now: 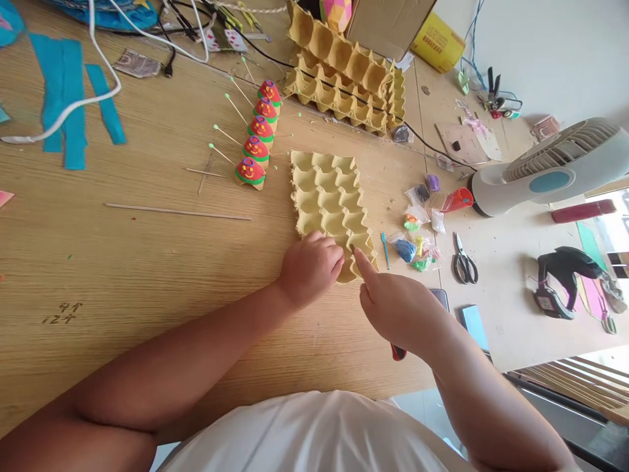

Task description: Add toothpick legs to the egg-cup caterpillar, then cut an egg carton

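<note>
A pale yellow egg tray [327, 190] of cardboard lies on the table in front of me. My left hand [313, 267] is closed on its near left part, with the fingertips hidden. My right hand [393, 303] grips a knife whose red-and-black handle end [398, 353] sticks out below the palm. The index finger stretches along the knife, and the dark tip touches the tray's near right cups. Most of the knife is hidden by the hand. Beyond the tray to the left stands a row of several red-and-green painted egg-cup pieces [258, 147] with smiling faces and green-tipped sticks.
More egg cartons [339, 78] stand at the back. To the right are bags of coloured clay [405, 250], a blue stick tool [385, 251], scissors [464, 261] and a white fan [545, 170]. A thin wooden stick [177, 211] and blue strips [73, 98] lie left.
</note>
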The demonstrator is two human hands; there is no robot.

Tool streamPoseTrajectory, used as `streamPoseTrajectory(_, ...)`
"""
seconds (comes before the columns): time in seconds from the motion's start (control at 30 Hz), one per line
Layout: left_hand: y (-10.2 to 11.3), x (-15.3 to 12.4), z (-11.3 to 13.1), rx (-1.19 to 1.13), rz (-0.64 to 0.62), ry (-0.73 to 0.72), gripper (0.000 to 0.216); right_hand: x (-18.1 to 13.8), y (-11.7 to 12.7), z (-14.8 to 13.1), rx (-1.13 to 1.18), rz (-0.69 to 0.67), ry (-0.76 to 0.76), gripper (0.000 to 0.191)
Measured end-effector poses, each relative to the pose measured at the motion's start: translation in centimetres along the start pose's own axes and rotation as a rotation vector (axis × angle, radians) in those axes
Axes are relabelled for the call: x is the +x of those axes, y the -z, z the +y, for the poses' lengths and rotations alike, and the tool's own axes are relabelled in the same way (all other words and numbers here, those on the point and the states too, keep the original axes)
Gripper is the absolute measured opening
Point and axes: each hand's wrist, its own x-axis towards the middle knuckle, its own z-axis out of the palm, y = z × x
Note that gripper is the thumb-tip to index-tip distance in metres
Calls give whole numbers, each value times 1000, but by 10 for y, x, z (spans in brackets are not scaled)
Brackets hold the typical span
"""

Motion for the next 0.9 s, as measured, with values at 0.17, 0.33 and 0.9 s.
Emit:
streamPoseTrajectory(0.17,0,-1,0,3,-22,3,26,3,-3,7,36,67,61,62)
streamPoseTrajectory(0.33,1,0,0,7,-27,6,26,8,-1,8,6,33,38,64)
streamPoseTrajectory(0.9,3,0,-1,-21,-37,-17,24,6,-10,6,75,66,45,64)
